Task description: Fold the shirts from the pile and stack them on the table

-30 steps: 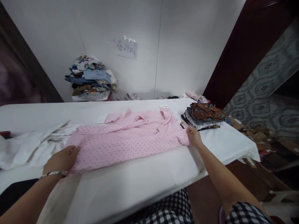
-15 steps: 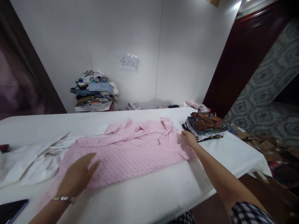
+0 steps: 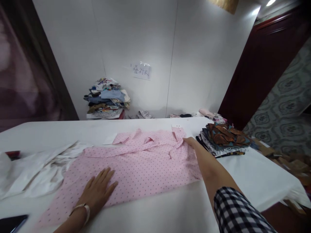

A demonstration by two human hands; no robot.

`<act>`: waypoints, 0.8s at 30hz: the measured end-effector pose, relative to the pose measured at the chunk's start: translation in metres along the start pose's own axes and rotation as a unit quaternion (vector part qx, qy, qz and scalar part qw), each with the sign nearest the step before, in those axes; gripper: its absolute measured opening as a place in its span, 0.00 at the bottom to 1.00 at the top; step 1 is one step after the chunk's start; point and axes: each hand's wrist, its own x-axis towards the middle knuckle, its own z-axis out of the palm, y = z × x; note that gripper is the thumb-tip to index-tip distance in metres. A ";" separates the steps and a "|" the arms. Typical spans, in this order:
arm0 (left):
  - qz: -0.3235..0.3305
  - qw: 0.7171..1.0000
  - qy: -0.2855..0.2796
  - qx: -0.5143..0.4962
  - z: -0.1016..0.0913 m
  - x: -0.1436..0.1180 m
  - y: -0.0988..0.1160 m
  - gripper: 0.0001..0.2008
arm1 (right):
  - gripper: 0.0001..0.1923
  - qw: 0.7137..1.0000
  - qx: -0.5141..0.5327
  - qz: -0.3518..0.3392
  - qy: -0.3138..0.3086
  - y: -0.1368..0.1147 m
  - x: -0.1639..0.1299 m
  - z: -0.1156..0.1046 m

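A pink shirt (image 3: 145, 165) with small dark dots lies spread across the white table, its cloth partly folded over along the far side. My left hand (image 3: 98, 189) rests flat on the near left part of the shirt, fingers stretched out. At the shirt's right end, my right hand (image 3: 190, 142) has its fingers closed on the cloth near the collar; the fingertips are partly hidden. Left of the pink shirt lies a crumpled white garment (image 3: 46, 171).
A folded stack of dark and brown patterned clothes (image 3: 223, 137) stands right of my right hand. A tall clothes pile (image 3: 107, 98) sits at the back by the wall. A phone (image 3: 13, 223) lies at the near left, and a paper sign (image 3: 141, 71) hangs on the wall.
My left hand has come down flat onto the shirt. My right hand has moved inward from the shirt's right edge to the cloth by the collar. The view has shifted slightly.
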 end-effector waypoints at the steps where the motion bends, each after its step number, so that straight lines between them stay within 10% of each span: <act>1: -0.001 1.000 -0.007 0.004 0.001 0.000 0.000 0.32 | 0.17 1.000 0.014 -0.005 -0.006 -0.002 0.000 0.000; 7: -0.012 0.999 -0.034 0.017 -0.002 -0.001 0.004 0.32 | 0.18 0.985 0.093 -0.143 0.003 -0.042 -0.019 -0.007; 11: -0.014 0.999 -0.034 -0.015 -0.008 -0.002 0.007 0.32 | 0.13 0.950 0.080 -0.301 -0.039 -0.072 -0.083 0.026; 13: -0.013 0.999 -0.031 -0.027 -0.009 -0.003 0.008 0.32 | 0.11 0.860 -0.037 -0.491 -0.132 -0.071 -0.129 0.051; 16: -0.013 0.999 -0.028 -0.028 -0.008 -0.005 0.010 0.31 | 0.14 0.751 -0.174 -0.601 -0.210 -0.053 -0.186 0.077; 24: -0.044 0.990 0.009 -0.134 -0.031 -0.004 0.011 0.26 | 0.20 0.837 -0.241 -0.486 -0.071 0.023 -0.209 0.065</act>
